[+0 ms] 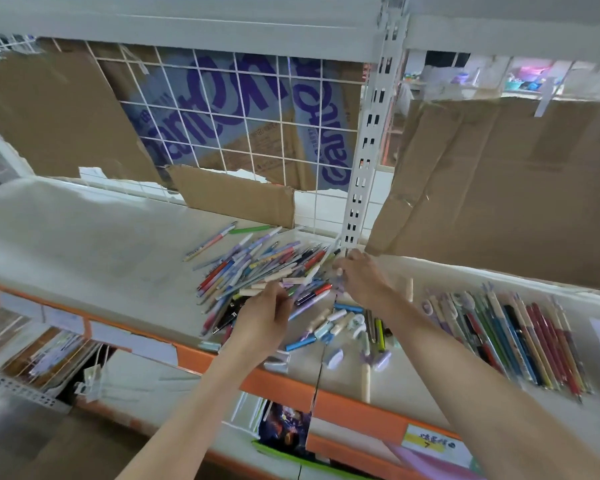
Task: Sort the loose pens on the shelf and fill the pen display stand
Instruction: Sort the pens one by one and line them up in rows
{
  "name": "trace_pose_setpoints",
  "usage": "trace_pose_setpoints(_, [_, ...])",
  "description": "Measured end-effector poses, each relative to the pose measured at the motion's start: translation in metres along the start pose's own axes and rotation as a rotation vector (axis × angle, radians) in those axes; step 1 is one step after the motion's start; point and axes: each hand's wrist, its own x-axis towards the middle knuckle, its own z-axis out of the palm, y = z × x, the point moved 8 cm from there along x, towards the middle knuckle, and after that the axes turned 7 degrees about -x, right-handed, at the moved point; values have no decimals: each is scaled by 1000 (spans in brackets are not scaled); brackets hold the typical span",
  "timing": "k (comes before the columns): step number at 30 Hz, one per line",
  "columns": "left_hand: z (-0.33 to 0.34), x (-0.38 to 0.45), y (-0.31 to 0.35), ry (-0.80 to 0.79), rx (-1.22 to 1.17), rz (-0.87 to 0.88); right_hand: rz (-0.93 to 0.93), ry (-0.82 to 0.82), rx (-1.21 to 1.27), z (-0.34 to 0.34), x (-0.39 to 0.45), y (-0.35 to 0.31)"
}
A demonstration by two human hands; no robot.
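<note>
Both hands work the loose pile [264,275] mid-shelf: the left hand [264,317] grips a fanned bunch, the right hand [357,275] pinches another, likely destined for the sorted row [506,337] at right.

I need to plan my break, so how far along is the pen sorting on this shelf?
Partly done. A row of pens already lies lined up on the right of the shelf. The left hand holds a few pens, and the right hand reaches into the loose pile, which is still large. Some scattered pens lie near the front edge. No display stand is in view.
</note>
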Motion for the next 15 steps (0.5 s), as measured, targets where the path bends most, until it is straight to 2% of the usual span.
trace_pose_setpoints(5, [-2,-7,-3,-25,-114,-44,43,106,201,-7,-5,18])
trace_pose_setpoints(7, [0,-8,-3,-35,-133,-57,21,66,280,-10,-7,22])
trace_pose_setpoints(10, [3,-8,2,-41,-141,-57,133,59,433,-18,-16,47])
trace_pose_setpoints(13, [4,-7,8,-36,-147,-48,262,132,385,-28,-26,75])
trace_pose_setpoints(15, [7,-6,12,-44,-145,-41,258,64,355,-22,-33,77])
